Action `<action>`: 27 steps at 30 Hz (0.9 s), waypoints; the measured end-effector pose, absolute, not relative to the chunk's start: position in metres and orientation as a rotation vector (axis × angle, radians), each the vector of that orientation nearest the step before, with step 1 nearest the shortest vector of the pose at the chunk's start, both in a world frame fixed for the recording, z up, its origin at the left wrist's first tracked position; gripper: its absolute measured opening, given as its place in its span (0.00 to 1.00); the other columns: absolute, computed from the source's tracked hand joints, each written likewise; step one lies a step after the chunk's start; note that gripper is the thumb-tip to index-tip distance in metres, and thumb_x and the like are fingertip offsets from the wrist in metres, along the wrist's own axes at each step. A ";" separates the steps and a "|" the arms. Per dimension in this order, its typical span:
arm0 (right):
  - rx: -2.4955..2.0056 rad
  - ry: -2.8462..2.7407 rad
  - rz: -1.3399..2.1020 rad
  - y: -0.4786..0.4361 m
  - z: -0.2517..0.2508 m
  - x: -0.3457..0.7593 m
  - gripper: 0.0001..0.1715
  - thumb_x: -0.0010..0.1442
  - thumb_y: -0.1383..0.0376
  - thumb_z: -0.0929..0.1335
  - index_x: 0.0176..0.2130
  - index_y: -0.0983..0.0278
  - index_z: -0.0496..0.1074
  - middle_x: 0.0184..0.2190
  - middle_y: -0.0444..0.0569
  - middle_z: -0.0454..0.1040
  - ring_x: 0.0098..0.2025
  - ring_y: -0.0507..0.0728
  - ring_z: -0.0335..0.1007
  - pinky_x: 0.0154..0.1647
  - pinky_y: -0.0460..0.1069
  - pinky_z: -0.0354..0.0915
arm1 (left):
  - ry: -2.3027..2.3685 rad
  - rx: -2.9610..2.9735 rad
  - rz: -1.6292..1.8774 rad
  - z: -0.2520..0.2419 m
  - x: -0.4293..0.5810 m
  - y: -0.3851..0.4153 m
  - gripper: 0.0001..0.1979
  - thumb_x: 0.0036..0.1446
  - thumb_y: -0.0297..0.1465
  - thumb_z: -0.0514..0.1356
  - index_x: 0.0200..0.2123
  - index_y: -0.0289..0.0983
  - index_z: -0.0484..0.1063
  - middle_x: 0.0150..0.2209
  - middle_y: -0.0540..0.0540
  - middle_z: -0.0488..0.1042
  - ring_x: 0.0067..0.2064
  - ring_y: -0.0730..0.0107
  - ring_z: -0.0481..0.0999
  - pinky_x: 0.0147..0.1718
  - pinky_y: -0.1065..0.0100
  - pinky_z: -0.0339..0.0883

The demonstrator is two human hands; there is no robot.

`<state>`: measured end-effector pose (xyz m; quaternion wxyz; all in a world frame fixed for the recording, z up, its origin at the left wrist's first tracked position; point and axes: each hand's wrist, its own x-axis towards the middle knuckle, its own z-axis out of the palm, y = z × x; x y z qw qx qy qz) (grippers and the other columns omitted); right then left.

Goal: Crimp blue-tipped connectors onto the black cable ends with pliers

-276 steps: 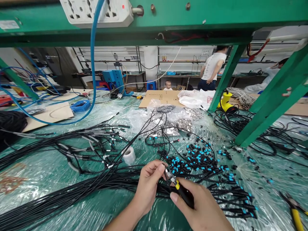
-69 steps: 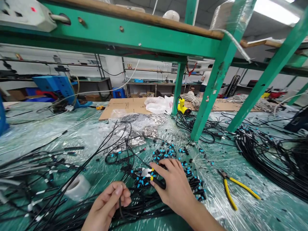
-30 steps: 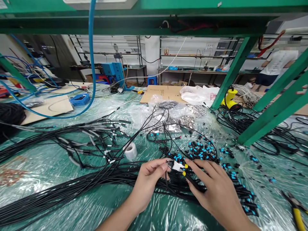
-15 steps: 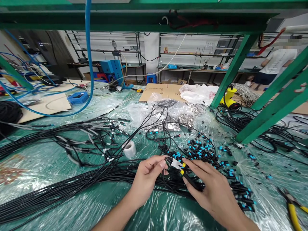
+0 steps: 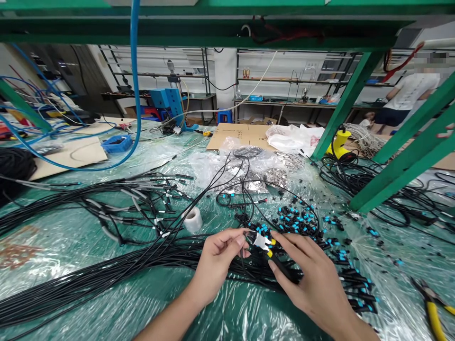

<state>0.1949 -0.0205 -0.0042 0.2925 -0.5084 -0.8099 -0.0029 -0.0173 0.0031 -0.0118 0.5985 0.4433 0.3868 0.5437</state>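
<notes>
My left hand (image 5: pixel 221 265) is closed in a pinch on the end of a thin black cable (image 5: pixel 242 258), at the middle of the bench. My right hand (image 5: pixel 314 274) grips a pair of pliers (image 5: pixel 262 242) with black and yellow handles, their metal head pointing left. The jaws meet the cable end at my left fingertips; exactly what lies between them is too small to make out. Beneath both hands runs a thick bundle of black cables (image 5: pixel 149 267). Just beyond the pliers lie many small black connectors with blue parts (image 5: pixel 295 220).
A roll of clear film (image 5: pixel 193 219) stands left of my hands. Second pliers with yellow handles (image 5: pixel 432 308) lie at right. Bags of metal parts (image 5: pixel 249 180) and cardboard (image 5: pixel 238 136) lie behind. Green posts (image 5: pixel 377 175) rise at right; a blue hose (image 5: pixel 134 85) hangs at left. A person (image 5: pixel 408 97) stands far right.
The view has shifted very slightly. My hands, the cable and the pliers stay almost in the same place, still held together.
</notes>
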 end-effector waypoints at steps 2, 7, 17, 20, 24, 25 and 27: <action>-1.360 -2.195 -0.072 -0.020 -0.004 0.194 0.31 0.61 0.61 0.67 0.62 0.52 0.60 0.49 0.48 0.71 0.47 0.60 0.68 0.47 0.57 0.67 | 0.890 1.014 1.257 -0.011 -0.016 0.003 0.10 0.57 0.35 0.64 0.40 0.38 0.81 0.28 0.49 0.76 0.29 0.72 0.74 0.34 0.68 0.71; -1.364 -2.248 -0.157 -0.018 -0.004 0.196 0.30 0.62 0.61 0.67 0.62 0.53 0.60 0.49 0.48 0.71 0.46 0.60 0.67 0.46 0.58 0.66 | 0.890 0.999 1.240 -0.010 -0.015 0.002 0.10 0.57 0.35 0.64 0.39 0.38 0.81 0.27 0.50 0.76 0.28 0.73 0.74 0.33 0.70 0.70; -1.386 -2.302 -0.104 -0.018 -0.005 0.199 0.31 0.63 0.61 0.65 0.64 0.55 0.58 0.49 0.50 0.71 0.45 0.60 0.67 0.45 0.57 0.67 | 0.908 1.109 1.204 -0.011 -0.018 0.003 0.09 0.59 0.36 0.63 0.37 0.38 0.80 0.27 0.50 0.75 0.27 0.74 0.74 0.30 0.71 0.67; -1.372 -2.310 -0.130 -0.017 -0.005 0.200 0.31 0.63 0.61 0.65 0.64 0.55 0.58 0.50 0.50 0.71 0.45 0.61 0.68 0.45 0.58 0.68 | 0.927 1.146 1.206 -0.009 -0.018 0.002 0.09 0.58 0.36 0.63 0.35 0.37 0.80 0.26 0.50 0.75 0.26 0.74 0.74 0.28 0.72 0.65; -1.362 -2.300 -0.130 -0.017 -0.004 0.199 0.30 0.63 0.62 0.65 0.63 0.55 0.60 0.49 0.50 0.72 0.44 0.60 0.69 0.44 0.58 0.69 | 0.948 1.156 1.212 -0.008 -0.017 0.002 0.10 0.58 0.36 0.62 0.36 0.36 0.79 0.25 0.50 0.74 0.26 0.73 0.73 0.28 0.72 0.65; -1.374 -2.298 -0.098 -0.018 -0.002 0.199 0.30 0.63 0.62 0.65 0.63 0.55 0.60 0.49 0.50 0.72 0.43 0.60 0.69 0.43 0.57 0.69 | 0.953 1.159 1.211 -0.008 -0.017 0.002 0.10 0.58 0.36 0.62 0.36 0.36 0.79 0.25 0.50 0.74 0.26 0.72 0.73 0.28 0.71 0.65; -1.413 -2.285 0.027 -0.021 0.002 0.196 0.29 0.62 0.62 0.64 0.62 0.55 0.62 0.48 0.50 0.72 0.41 0.60 0.70 0.42 0.57 0.70 | 0.962 1.166 1.210 -0.008 -0.017 0.002 0.10 0.59 0.36 0.62 0.37 0.36 0.79 0.25 0.50 0.73 0.26 0.72 0.74 0.28 0.71 0.64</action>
